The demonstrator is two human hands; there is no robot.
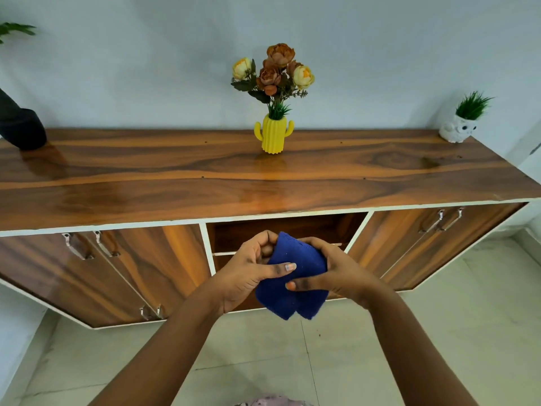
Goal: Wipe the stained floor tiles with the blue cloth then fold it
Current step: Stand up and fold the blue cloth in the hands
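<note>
The blue cloth (292, 284) is bunched and folded over on itself, held in the air in front of the cabinet's middle niche. My left hand (248, 273) grips its left side, thumb pressed across the front. My right hand (336, 273) holds the right side, thumb on the lower front, fingers curled over the top. Two folded corners hang down below the hands. The pale floor tiles (380, 347) lie beneath; a small dark speck shows near a grout line.
A long wooden cabinet (263, 183) stands against the wall, with handled doors left and right and an open niche (287, 230) in the middle. On top are a yellow cactus vase with flowers (273, 136), a white owl planter (458, 128) and a dark object (20, 124) at left.
</note>
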